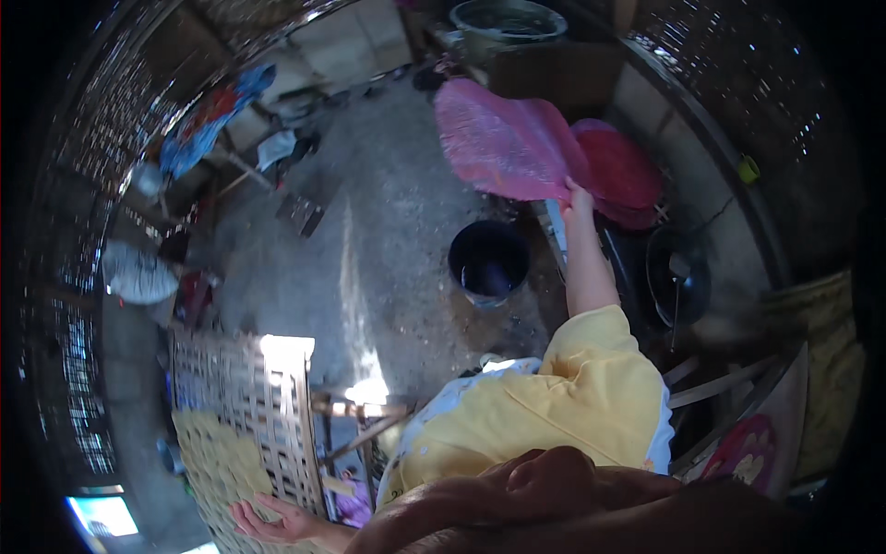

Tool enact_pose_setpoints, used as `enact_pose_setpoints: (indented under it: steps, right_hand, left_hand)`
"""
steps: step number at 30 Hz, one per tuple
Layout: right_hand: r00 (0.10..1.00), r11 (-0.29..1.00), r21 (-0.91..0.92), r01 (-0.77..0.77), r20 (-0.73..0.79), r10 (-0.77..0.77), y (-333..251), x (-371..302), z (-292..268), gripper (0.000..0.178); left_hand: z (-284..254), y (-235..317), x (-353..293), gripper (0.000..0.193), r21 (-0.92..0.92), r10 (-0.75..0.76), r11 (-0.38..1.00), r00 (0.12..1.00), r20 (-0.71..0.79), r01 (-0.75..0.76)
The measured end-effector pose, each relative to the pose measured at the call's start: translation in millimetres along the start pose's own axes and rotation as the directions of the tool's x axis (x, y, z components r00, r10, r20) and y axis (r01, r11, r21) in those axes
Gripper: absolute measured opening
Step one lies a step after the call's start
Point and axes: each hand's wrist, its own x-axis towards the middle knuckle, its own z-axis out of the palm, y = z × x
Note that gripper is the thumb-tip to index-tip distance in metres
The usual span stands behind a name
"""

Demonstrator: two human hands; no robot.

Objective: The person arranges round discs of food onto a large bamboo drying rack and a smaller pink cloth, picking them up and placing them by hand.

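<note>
My right hand (579, 201) reaches forward and is closed on the near edge of a thin, wavy pink sheet (508, 138). The sheet spreads up and left from my fingers, and its material I cannot make out. Right beside it lies a rounded red sheet-like piece (623, 175), partly covered. Low on the left, my left hand (272, 520) has its fingers apart, over a slatted woven bamboo rack (281, 388). A yellowish thin layer (221, 452) lies on that rack near my fingers. Whether the left hand touches it, I cannot tell.
A dark bucket (489, 263) with liquid stands on the concrete floor ahead. At the far back sits a large round basin (509, 18). To the right is a black round vessel (678, 275). A white sack (138, 272) and a blue cloth (217, 120) are at the left.
</note>
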Motion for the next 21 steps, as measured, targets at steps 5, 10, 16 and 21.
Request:
enact_pose_setpoints:
  steps: [5, 10, 16, 21]
  right_hand:
    - [0.875, 0.982, -0.103, 0.156, -0.446, -0.186, -58, 84, -42, 0.037]
    - [0.721, 0.959, -0.260, 0.116, -0.642, -0.261, -65, 151, -126, 0.038]
    - [0.507, 0.832, -0.514, 0.207, -0.671, -0.541, -65, 120, -131, 0.078]
    - [0.699, 0.643, -0.755, -0.128, -0.529, -0.482, -4, 25, -165, 0.073]
  left_hand:
    - [89, 27, 58, 0.024, -0.235, 0.415, 0.842, 0.861, -0.295, -0.486]
    - [138, 104, 70, 0.018, -0.441, 0.473, 0.761, 0.872, -0.124, -0.475]
    - [150, 200, 56, 0.018, -0.611, 0.383, 0.771, 0.898, 0.217, -0.181]
    - [165, 247, 26, 0.021, -0.842, 0.466, 0.530, 0.863, 0.195, -0.096]
